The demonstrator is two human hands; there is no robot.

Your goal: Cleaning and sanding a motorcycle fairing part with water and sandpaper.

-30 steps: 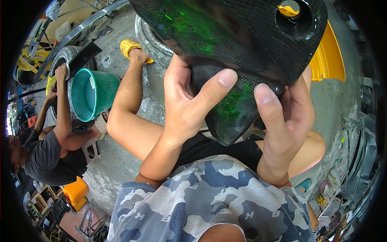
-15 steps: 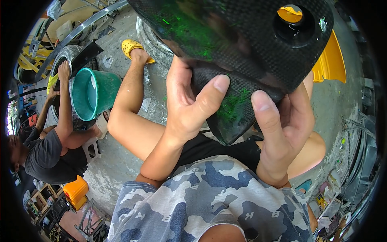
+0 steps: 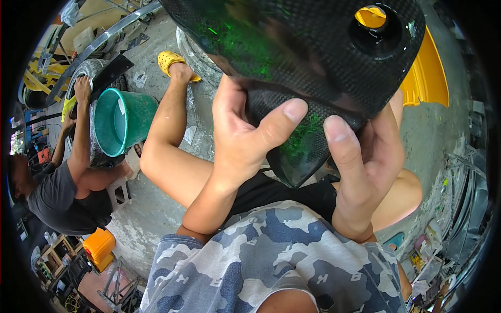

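Observation:
A glossy black carbon-fibre panel with green flecks fills the upper middle of the view, close above my lap. It has a round hole with a raised collar at its upper right and narrows to a pointed tip toward me. My left hand grips the narrow part from the left, its thumb lying on the weave. On the other side my right hand holds it too, thumb on top near the edge. The fingers of both hands curl beneath and are partly hidden by the panel.
To the left stands a green bucket beside a tire. A person sits at the far left, hands on a dark strip. A yellow curved panel lies at right; clutter lines the right edge.
The panel has shifted slightly to the left in my hands' hold. My left thumb has slid a little to the right across the surface. The other person's head has moved slightly.

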